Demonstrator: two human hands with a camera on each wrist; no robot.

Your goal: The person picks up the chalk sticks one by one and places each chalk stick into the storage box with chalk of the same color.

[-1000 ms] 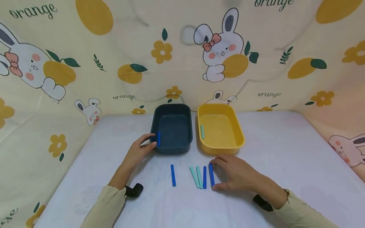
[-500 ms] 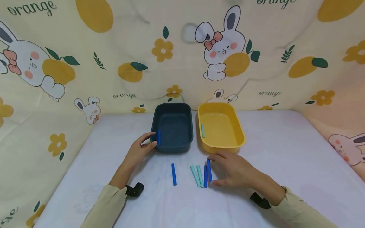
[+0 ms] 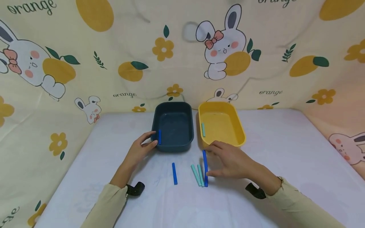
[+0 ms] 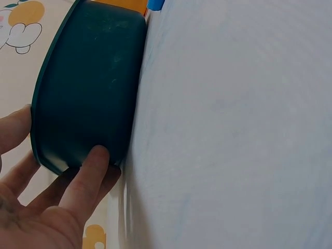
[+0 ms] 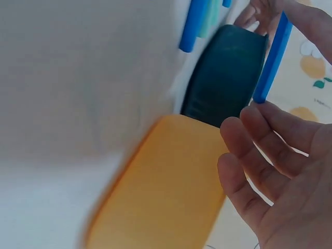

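My right hand (image 3: 231, 160) pinches a slim blue stick (image 5: 273, 58) by its two ends between thumb and finger. The stick is lifted just in front of the yellow bin (image 3: 220, 139), and the other fingers are spread. Behind it, another blue stick (image 3: 206, 184) lies partly covered on the table beside two mint-green sticks (image 3: 195, 175). Further left lies one more blue stick (image 3: 174, 173). At the dark blue bin's (image 3: 176, 126) near left corner, my left hand (image 3: 139, 148) grips the rim and wall. One blue stick (image 3: 160, 137) is in that bin.
Inside the yellow bin, a mint-green stick (image 3: 203, 129) leans near the left wall. Both bins stand side by side at the back of the white-covered table (image 3: 271, 139). Behind them hangs a patterned cloth (image 3: 182, 47) with rabbits and oranges.
My right hand has lifted the blue stick off the table and carried it left and towards the bins, past the other sticks. My left hand stays on the dark blue bin.
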